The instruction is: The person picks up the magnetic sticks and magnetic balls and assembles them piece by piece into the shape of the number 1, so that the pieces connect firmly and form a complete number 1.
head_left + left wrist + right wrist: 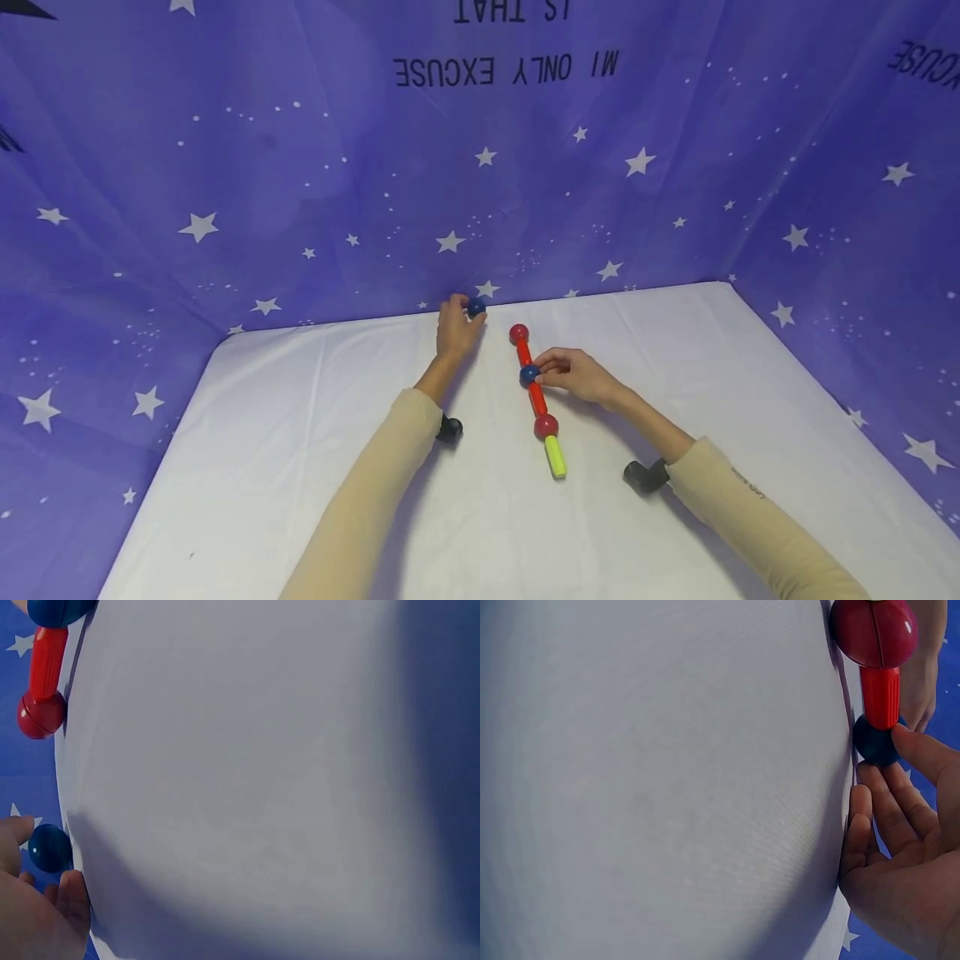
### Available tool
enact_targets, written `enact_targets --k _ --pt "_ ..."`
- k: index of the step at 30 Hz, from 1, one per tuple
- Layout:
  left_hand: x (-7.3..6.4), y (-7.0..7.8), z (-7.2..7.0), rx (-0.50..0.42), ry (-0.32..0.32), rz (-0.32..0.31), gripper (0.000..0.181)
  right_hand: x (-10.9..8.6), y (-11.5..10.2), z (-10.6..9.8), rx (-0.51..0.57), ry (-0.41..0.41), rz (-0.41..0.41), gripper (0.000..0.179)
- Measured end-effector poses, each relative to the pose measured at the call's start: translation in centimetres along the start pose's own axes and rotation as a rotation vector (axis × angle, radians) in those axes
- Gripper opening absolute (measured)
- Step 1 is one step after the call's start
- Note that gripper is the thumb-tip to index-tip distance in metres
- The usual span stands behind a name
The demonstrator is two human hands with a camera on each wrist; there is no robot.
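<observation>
A row of magnetic-looking sticks and balls lies on the white table: a far red ball (519, 334), a red stick (523, 352), a blue ball (528, 375), a second red stick (537, 400), a nearer red ball (546, 427) and a yellow-green stick (555, 457). My right hand (581, 377) pinches the row's blue ball between thumb and fingertips. At the far table edge, my left hand (456, 329) is around a loose blue ball (476, 307), its thumb and fingers spread on either side. Small gaps seem to show in the left wrist view.
Purple star-printed cloth (450, 192) hangs behind and beside the white-covered table (247, 467). Black wrist-worn devices (645, 477) stick out beneath both forearms, close to the tabletop.
</observation>
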State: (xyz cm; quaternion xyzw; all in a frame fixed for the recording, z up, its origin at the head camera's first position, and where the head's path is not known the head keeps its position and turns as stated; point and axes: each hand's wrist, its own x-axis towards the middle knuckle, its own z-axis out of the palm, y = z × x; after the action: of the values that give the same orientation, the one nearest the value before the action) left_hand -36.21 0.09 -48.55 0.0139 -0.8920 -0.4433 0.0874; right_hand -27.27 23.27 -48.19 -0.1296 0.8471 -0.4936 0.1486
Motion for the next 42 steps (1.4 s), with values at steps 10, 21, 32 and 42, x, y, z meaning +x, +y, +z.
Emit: enact_targets --k 10,21,32,42 --pt "0.6 -0.3 -0.6 0.141 -0.042 -0.027 0.045 0.2 -0.6 0.4 -0.008 -0.025 -0.014 0.023" --pt "-0.6 -0.5 -2.0 0.052 -0.063 0.054 0.041 0.1 -0.8 0.2 -0.017 -0.022 -0.016 0.023" --pt "-3.8 -0.6 -3.7 -0.074 -0.131 0.186 0.037 -0.1 -0.1 0.0 -0.019 -0.001 -0.012 0.024" --pt "-7.1 -0.4 -4.5 -0.133 -0.215 0.235 0.033 -0.2 0.0 0.1 -0.030 0.009 0.000 0.025"
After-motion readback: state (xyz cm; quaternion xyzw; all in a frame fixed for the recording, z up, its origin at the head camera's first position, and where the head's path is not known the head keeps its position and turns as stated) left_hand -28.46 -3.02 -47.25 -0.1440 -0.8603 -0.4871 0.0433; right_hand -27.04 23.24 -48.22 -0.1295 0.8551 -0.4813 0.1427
